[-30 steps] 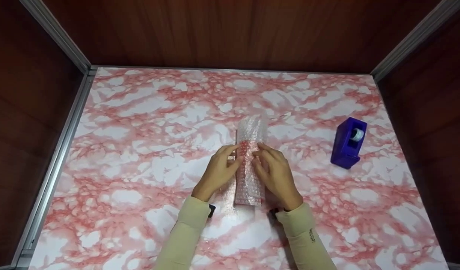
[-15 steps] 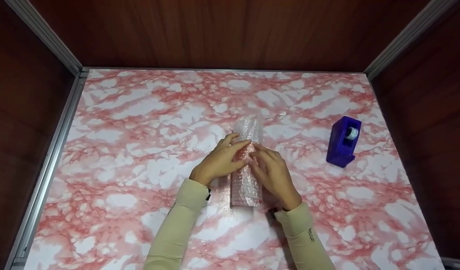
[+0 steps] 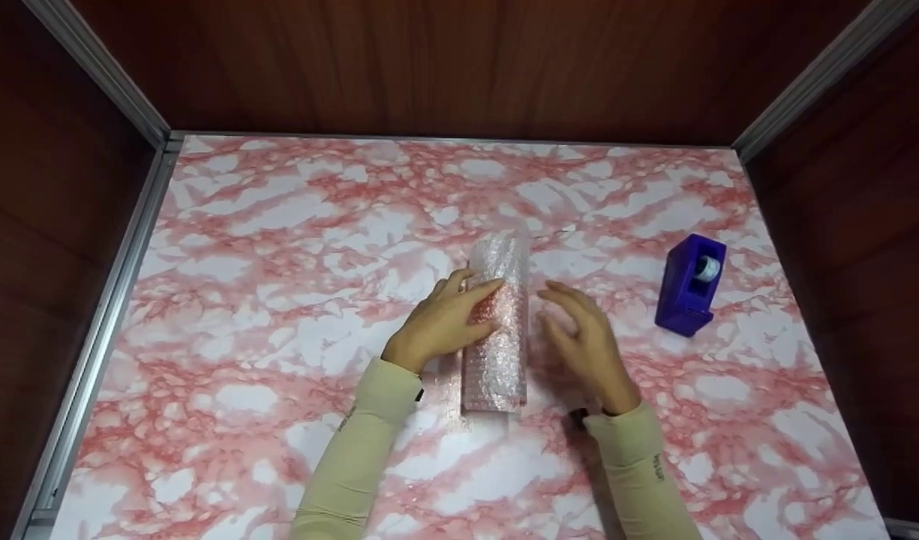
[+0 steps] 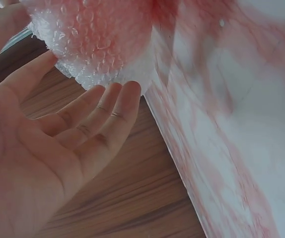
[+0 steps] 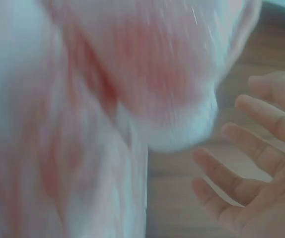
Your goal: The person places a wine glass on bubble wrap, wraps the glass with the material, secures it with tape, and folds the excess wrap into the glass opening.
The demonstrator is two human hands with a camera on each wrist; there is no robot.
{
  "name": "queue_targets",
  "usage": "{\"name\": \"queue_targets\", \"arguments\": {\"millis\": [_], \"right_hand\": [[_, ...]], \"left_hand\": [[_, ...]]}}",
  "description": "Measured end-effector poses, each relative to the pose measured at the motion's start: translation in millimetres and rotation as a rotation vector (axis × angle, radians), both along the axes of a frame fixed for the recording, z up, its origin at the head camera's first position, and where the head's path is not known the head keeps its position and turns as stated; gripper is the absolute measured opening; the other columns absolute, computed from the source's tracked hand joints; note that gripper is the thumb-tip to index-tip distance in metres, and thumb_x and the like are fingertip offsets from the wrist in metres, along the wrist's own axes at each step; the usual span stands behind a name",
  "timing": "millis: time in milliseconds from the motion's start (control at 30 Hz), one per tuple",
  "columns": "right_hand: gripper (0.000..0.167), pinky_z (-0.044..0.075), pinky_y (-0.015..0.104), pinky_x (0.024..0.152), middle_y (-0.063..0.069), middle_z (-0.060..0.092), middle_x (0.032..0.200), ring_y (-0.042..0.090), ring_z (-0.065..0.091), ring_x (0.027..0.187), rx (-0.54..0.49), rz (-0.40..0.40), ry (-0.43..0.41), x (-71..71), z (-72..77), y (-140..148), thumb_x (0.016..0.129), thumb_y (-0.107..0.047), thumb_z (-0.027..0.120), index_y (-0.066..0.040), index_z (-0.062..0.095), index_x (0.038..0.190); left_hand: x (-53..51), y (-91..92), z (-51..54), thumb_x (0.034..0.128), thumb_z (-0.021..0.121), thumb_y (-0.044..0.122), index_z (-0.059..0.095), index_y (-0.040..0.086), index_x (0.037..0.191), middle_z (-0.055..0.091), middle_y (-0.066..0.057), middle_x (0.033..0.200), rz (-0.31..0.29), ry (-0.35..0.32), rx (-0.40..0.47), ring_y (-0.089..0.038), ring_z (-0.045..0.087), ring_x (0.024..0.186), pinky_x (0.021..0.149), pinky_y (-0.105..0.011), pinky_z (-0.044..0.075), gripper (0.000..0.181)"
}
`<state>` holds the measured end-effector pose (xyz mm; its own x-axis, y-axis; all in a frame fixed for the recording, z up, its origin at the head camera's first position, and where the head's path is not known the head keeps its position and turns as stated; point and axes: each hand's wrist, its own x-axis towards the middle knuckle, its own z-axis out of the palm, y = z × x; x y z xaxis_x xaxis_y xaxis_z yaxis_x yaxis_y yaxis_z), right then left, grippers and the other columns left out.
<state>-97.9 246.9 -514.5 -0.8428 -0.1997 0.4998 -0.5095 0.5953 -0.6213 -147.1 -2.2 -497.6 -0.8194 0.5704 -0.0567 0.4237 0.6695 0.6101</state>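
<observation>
A bundle of clear bubble wrap (image 3: 497, 367) lies lengthwise near the middle of the table, with something reddish showing through. My left hand (image 3: 440, 322) rests on its left side, thumb and index finger laid over the top. In the left wrist view, the fingers of my left hand (image 4: 58, 134) lie along the edge of the wrap (image 4: 93, 39), little bent. My right hand (image 3: 590, 345) is off the bundle, just to its right, fingers apart and holding nothing. The right wrist view shows my right hand (image 5: 261, 163) spread beside the blurred wrap (image 5: 167, 74).
A purple tape dispenser (image 3: 680, 292) with a roll of tape stands to the right of my right hand. The table (image 3: 279, 420) has a red and white marbled top. Dark wooden panels (image 3: 444, 67) with metal frame edges enclose its back and sides.
My left hand has shifted further over the bundle. My right hand has let go of the wrap and moved right, away from it. The dispenser stays in its place on the table.
</observation>
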Motion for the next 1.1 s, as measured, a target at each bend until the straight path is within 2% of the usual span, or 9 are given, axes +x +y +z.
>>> {"name": "queue_targets", "arguments": {"millis": [133,200,333,467,633,800,900,1000,1100], "right_hand": [[0.031,0.040,0.050,0.102,0.023,0.063,0.123,0.038,0.057,0.116,0.054,-0.118,0.079,-5.3,4.9,35,0.088,0.002,0.073,0.003,0.069,0.119],[0.029,0.041,0.051,0.100,0.023,0.065,0.119,0.039,0.057,0.113,0.076,-0.187,0.086,-5.6,6.8,55,0.088,0.001,0.074,0.004,0.069,0.117],[0.024,0.040,0.055,0.096,0.026,0.065,0.114,0.044,0.056,0.108,0.110,-0.352,0.045,-2.7,8.7,92,0.088,-0.001,0.073,0.006,0.070,0.112],[0.021,0.039,0.057,0.093,0.029,0.063,0.109,0.047,0.055,0.104,0.093,-0.523,0.004,-0.2,9.2,124,0.088,-0.002,0.073,0.008,0.071,0.106],[0.024,0.039,0.054,0.088,0.032,0.061,0.104,0.046,0.053,0.098,0.077,-0.675,-0.044,1.9,9.4,153,0.090,-0.006,0.070,0.011,0.069,0.107],[0.033,0.039,0.050,0.083,0.030,0.060,0.105,0.042,0.052,0.092,0.068,-0.784,-0.173,6.3,5.1,171,0.095,-0.017,0.062,0.011,0.068,0.112],[0.039,0.041,0.046,0.082,0.027,0.061,0.108,0.039,0.055,0.093,0.032,-0.812,-0.279,7.6,1.3,177,0.098,-0.025,0.058,0.009,0.069,0.112],[0.044,0.043,0.035,0.079,0.019,0.062,0.108,0.027,0.058,0.090,-0.052,-0.822,-0.402,7.4,-1.3,182,0.100,-0.035,0.055,0.004,0.070,0.114],[0.045,0.047,0.026,0.068,0.009,0.064,0.101,0.016,0.062,0.076,-0.204,-0.834,-0.532,7.0,-1.9,186,0.099,-0.044,0.057,-0.003,0.070,0.110]], "left_hand": [[0.9,0.6,-1.3,0.0962,0.062,0.049,0.033,0.040,0.156,0.028,-0.006,0.158,0.007,-0.017,-0.004,-0.033,0.041,0.130,0.083,-0.048,0.052,0.067],[1.1,0.6,-2.0,0.0966,0.061,0.050,0.032,0.042,0.156,0.028,-0.006,0.158,0.013,-0.035,-0.004,-0.033,0.041,0.131,0.083,-0.049,0.052,0.067],[1.7,-0.3,-4.8,0.0964,0.060,0.053,0.031,0.045,0.156,0.028,-0.010,0.158,0.026,-0.061,0.006,-0.035,0.039,0.134,0.088,-0.052,0.050,0.066],[2.5,-1.8,-7.6,0.0963,0.059,0.055,0.030,0.045,0.156,0.028,-0.014,0.158,0.030,-0.070,0.009,-0.037,0.039,0.135,0.093,-0.054,0.047,0.067],[3.3,-2.5,-8.0,0.0963,0.057,0.057,0.026,0.050,0.155,0.026,-0.020,0.159,0.038,-0.118,0.013,-0.040,0.034,0.139,0.100,-0.059,0.041,0.067],[4.3,-3.1,-9.4,0.0960,0.056,0.060,0.021,0.058,0.153,0.018,-0.026,0.160,0.038,-0.215,0.037,-0.047,0.030,0.141,0.103,-0.063,0.037,0.067],[4.5,-3.4,-9.9,0.0960,0.054,0.061,0.017,0.062,0.151,0.013,-0.028,0.161,0.030,-0.255,0.058,-0.051,0.029,0.140,0.102,-0.065,0.036,0.066],[4.8,-3.5,-9.5,0.0961,0.052,0.063,0.015,0.064,0.150,0.007,-0.030,0.161,0.027,-0.291,0.078,-0.054,0.027,0.139,0.103,-0.067,0.034,0.065],[4.9,-3.0,-8.4,0.0955,0.051,0.064,0.013,0.067,0.148,0.003,-0.030,0.162,0.030,-0.319,0.083,-0.055,0.025,0.139,0.103,-0.069,0.032,0.065]]}}
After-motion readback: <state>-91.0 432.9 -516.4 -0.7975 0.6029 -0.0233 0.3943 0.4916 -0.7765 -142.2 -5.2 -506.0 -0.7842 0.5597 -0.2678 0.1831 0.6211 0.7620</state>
